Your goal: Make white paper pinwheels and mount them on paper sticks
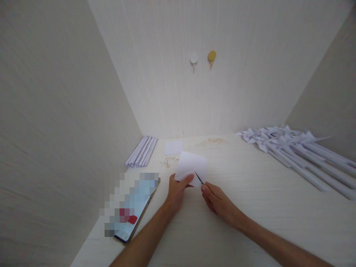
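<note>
My left hand (178, 191) pinches the near edge of a white square of paper (191, 165) and holds it tilted up over the desk. My right hand (215, 198) grips a small pair of scissors (198, 178). Their thin dark blades reach into the paper's lower right edge. Both hands are close together near the middle of the pale wooden desk (222, 222).
A phone (133, 207) lies at the left. Rolled white paper sticks (141, 151) lie at the back left, with another paper square (174, 147) and small pins (169, 161) beside them. Finished paper pinwheels (292, 148) are piled at the right. Two hooks (203, 58) are on the back wall.
</note>
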The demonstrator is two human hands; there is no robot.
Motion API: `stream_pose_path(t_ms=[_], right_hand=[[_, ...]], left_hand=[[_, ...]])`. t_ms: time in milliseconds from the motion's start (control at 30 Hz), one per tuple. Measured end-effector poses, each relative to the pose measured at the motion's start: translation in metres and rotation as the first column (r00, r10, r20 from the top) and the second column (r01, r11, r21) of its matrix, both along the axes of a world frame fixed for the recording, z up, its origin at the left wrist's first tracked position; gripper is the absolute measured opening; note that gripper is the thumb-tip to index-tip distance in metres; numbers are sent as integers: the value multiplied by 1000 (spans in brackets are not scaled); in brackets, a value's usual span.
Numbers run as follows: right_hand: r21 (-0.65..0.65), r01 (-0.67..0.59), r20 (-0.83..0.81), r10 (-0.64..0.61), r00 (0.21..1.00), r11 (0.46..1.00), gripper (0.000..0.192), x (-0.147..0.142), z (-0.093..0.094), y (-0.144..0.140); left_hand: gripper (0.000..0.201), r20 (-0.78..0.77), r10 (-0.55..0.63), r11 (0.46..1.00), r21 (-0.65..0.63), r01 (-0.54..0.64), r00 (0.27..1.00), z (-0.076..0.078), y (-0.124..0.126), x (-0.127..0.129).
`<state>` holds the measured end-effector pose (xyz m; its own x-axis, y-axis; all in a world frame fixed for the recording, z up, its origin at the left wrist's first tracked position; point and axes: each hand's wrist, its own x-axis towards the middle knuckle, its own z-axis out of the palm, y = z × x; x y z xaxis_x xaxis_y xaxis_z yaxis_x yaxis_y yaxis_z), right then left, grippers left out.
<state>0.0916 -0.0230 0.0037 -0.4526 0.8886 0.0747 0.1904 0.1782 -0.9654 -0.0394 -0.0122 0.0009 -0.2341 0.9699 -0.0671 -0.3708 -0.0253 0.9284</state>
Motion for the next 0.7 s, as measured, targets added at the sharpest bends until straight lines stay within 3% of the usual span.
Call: stream_pose_path(t_ms=[200, 333, 500, 700], right_hand=[[-30, -5, -10, 5, 1000, 1000, 35, 0, 3, -1], [-35, -7, -12, 6, 1000, 999, 35, 0, 2, -1], [-17, -3, 2, 4, 1000, 1000, 36, -1, 3, -1], [3, -13, 65, 12, 998, 1000, 36, 0, 7, -2]], left_hand=[[18, 65, 8, 998, 65, -13, 998, 7, 4, -8], [12, -20, 12, 994, 111, -10, 1000, 7, 8, -17], [21, -105, -12, 994, 107, 24, 994, 5, 8, -21], [19, -26, 12, 996, 88, -10, 1000, 8, 8, -20]])
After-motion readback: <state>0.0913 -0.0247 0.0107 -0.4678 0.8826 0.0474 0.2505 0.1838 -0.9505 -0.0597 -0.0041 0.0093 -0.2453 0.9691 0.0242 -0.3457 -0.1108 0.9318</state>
